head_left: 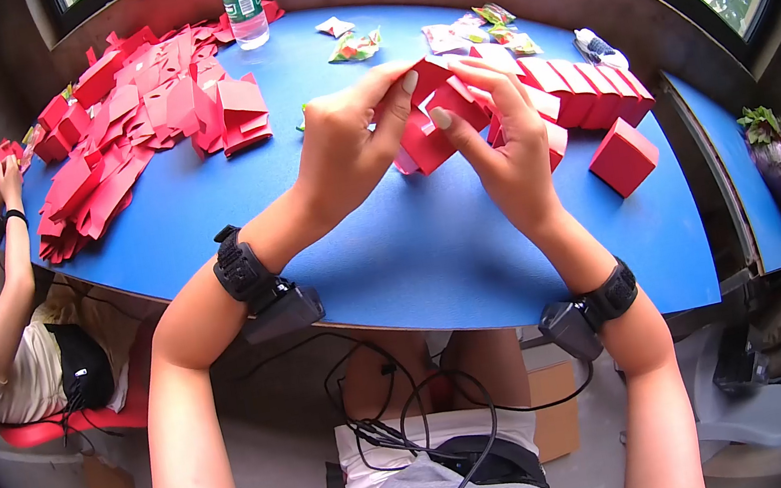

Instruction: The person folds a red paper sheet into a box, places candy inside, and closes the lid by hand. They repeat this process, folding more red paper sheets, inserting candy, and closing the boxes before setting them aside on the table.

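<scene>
Above the blue table, my left hand (350,139) pinches the left edge of a red paper box (434,126) with thumb and fingers. My right hand (501,141) holds the same box from the right, its thumb on a flap near the opening. The box's top is open, with flaps showing. Just behind and right of my hands stands a row of folded red boxes (575,90). A single closed red box (623,157) sits apart, nearer the table's right edge. A large pile of flat red box pieces (120,123) covers the table's left part.
A water bottle (243,8) stands at the back. Small wrapped packets (354,46) lie behind my hands, with more packets (480,31) farther right. At the far left, a co-worker's hands (8,172) hold something red. Cables (404,399) hang over my lap below the blue table (394,264).
</scene>
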`<action>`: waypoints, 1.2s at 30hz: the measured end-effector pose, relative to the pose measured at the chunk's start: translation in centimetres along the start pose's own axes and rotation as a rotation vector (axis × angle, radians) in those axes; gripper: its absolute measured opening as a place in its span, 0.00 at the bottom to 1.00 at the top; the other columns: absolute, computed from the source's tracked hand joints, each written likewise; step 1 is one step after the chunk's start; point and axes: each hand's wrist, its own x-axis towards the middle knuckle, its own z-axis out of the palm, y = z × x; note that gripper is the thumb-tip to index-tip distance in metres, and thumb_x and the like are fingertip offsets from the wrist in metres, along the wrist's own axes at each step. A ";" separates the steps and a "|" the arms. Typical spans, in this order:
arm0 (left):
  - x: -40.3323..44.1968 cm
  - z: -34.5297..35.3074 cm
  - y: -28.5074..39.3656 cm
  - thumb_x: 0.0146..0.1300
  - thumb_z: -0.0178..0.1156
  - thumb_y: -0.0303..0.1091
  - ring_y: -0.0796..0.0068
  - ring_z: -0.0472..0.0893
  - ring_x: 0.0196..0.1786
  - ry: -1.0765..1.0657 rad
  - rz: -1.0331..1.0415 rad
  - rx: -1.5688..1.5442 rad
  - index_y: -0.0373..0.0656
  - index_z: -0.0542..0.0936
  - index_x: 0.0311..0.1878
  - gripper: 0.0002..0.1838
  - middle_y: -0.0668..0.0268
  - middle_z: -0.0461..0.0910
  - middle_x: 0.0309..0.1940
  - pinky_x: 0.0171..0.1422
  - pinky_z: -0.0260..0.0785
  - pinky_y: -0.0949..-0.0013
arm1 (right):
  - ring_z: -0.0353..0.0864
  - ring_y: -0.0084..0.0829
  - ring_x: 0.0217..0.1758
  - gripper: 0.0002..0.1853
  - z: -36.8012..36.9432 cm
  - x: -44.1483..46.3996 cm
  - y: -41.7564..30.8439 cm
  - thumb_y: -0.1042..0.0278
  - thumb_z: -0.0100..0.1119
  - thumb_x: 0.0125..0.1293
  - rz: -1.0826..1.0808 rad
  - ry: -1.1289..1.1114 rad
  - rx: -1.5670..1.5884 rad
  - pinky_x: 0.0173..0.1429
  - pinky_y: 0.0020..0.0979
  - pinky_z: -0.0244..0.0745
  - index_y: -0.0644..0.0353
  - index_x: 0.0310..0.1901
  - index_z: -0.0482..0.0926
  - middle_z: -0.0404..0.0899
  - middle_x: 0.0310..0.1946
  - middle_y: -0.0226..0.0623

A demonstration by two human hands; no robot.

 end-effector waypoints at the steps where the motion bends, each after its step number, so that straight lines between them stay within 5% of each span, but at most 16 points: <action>1: 0.1 -0.1 -0.1 0.66 0.57 0.30 0.66 0.82 0.26 0.011 -0.016 0.013 0.35 0.80 0.47 0.11 0.52 0.81 0.27 0.31 0.72 0.69 | 0.76 0.41 0.55 0.22 0.0 0.0 0.1 0.66 0.69 0.55 0.001 -0.002 0.002 0.58 0.37 0.71 0.64 0.51 0.76 0.75 0.52 0.47; 7: 0.1 -0.1 -0.4 0.66 0.56 0.29 0.76 0.80 0.25 0.027 -0.141 -0.078 0.33 0.80 0.46 0.10 0.55 0.81 0.25 0.29 0.71 0.73 | 0.78 0.41 0.55 0.19 -0.4 -0.1 0.0 0.67 0.68 0.57 -0.140 -0.138 -0.086 0.57 0.37 0.74 0.61 0.50 0.79 0.72 0.58 0.47; 13: -0.3 0.6 -0.1 0.64 0.55 0.26 0.77 0.81 0.27 0.076 -0.119 -0.140 0.35 0.80 0.49 0.12 0.54 0.83 0.30 0.32 0.73 0.72 | 0.62 0.48 0.66 0.42 0.2 -0.6 -0.4 0.58 0.79 0.40 -0.132 -0.226 -0.096 0.64 0.43 0.66 0.65 0.55 0.65 0.70 0.52 0.48; 15: -0.2 0.4 -0.1 0.64 0.56 0.25 0.75 0.82 0.28 0.060 -0.093 -0.112 0.36 0.80 0.51 0.13 0.54 0.84 0.31 0.33 0.74 0.72 | 0.66 0.48 0.62 0.38 0.2 -0.6 -0.3 0.62 0.78 0.41 -0.093 -0.193 -0.174 0.60 0.42 0.69 0.65 0.52 0.66 0.69 0.50 0.48; 18: 0.4 -0.1 -0.8 0.57 0.59 0.23 0.61 0.84 0.36 -0.095 0.300 -0.009 0.45 0.82 0.51 0.18 0.58 0.84 0.41 0.38 0.78 0.69 | 0.72 0.46 0.54 0.37 -0.1 -0.7 0.1 0.66 0.77 0.41 -0.106 -0.147 -0.140 0.55 0.39 0.72 0.64 0.51 0.64 0.69 0.48 0.48; 25: 0.7 -1.5 -0.9 0.50 0.60 0.19 0.59 0.83 0.46 -0.291 0.351 0.056 0.46 0.81 0.53 0.24 0.57 0.80 0.52 0.49 0.79 0.65 | 0.78 0.44 0.47 0.42 -0.3 -0.8 0.5 0.64 0.77 0.41 -0.146 -0.115 -0.157 0.47 0.38 0.77 0.62 0.55 0.59 0.70 0.49 0.48; 36: 0.8 -2.5 -0.4 0.50 0.62 0.22 0.61 0.85 0.41 -0.329 0.426 0.359 0.45 0.81 0.52 0.23 0.59 0.80 0.52 0.41 0.81 0.67 | 0.80 0.47 0.45 0.44 -0.2 -0.9 0.4 0.63 0.76 0.42 -0.111 -0.147 -0.164 0.45 0.41 0.78 0.61 0.58 0.58 0.72 0.48 0.49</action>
